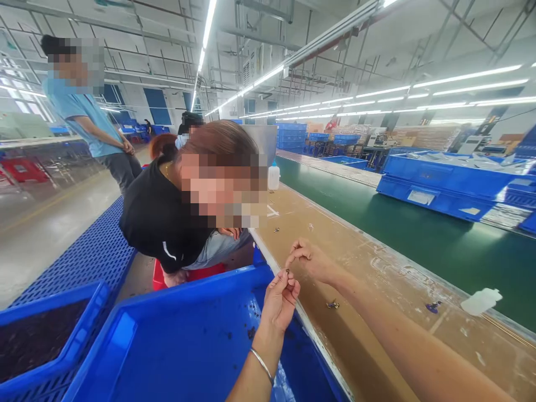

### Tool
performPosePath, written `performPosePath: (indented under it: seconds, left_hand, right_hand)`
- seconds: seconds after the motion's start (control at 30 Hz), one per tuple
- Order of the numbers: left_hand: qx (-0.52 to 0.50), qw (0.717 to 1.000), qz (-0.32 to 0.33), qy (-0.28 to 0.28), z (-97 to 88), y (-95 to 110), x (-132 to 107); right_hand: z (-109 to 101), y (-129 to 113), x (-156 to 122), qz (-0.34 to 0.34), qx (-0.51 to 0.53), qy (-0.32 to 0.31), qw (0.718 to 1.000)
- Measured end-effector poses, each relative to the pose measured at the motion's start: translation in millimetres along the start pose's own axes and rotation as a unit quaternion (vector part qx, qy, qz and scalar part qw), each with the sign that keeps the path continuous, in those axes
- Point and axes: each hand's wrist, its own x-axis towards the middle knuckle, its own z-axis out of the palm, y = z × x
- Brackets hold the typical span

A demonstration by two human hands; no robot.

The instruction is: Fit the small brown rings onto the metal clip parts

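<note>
My left hand (280,298), with a thin bracelet on its wrist, pinches a tiny dark part (287,271) between thumb and fingertips, just above the edge of a big blue bin (184,346). My right hand (312,259) hovers a little to the right over the brown workbench (377,301), fingers curled and pinched together; whether it holds anything is too small to tell. A small dark part (333,305) lies on the bench under my right forearm.
A person in a black top (161,218) leans in close at the left of the bench. Another person in a light blue shirt (90,120) stands farther back. A green conveyor belt (419,234) runs along the right, with blue crates (439,184) beyond and a white bottle (273,177) on the bench.
</note>
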Motion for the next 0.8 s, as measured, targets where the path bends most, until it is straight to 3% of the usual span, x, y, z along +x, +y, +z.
performPosePath:
  seconds: [0.2, 0.33, 0.57, 0.7, 0.8]
  left_hand:
    - [-0.012, 1.0, -0.002, -0.007, -2.7, 0.4, -0.4]
    - [-0.013, 1.0, -0.006, -0.014, -3.5, 0.3, -0.2]
    - [-0.018, 1.0, -0.008, -0.016, -3.9, 0.2, -0.9]
    - [-0.024, 1.0, -0.009, -0.015, -3.4, 0.1, -1.5]
    - [-0.033, 0.999, -0.006, -0.008, -2.4, 0.3, -1.9]
  right_hand:
    - [-0.9, -5.9, 15.9, -0.02, -0.03, -0.031, 0.999]
    - [-8.9, -9.2, 28.5, -0.051, -0.05, -0.089, 0.993]
    - [-26.4, -18.8, 40.7, -0.082, -0.06, -0.131, 0.986]
    - [-35.4, -14.1, 26.1, -0.052, -0.064, -0.057, 0.995]
    - [-28.2, -6.9, 1.4, -0.029, -0.066, 0.01, 0.997]
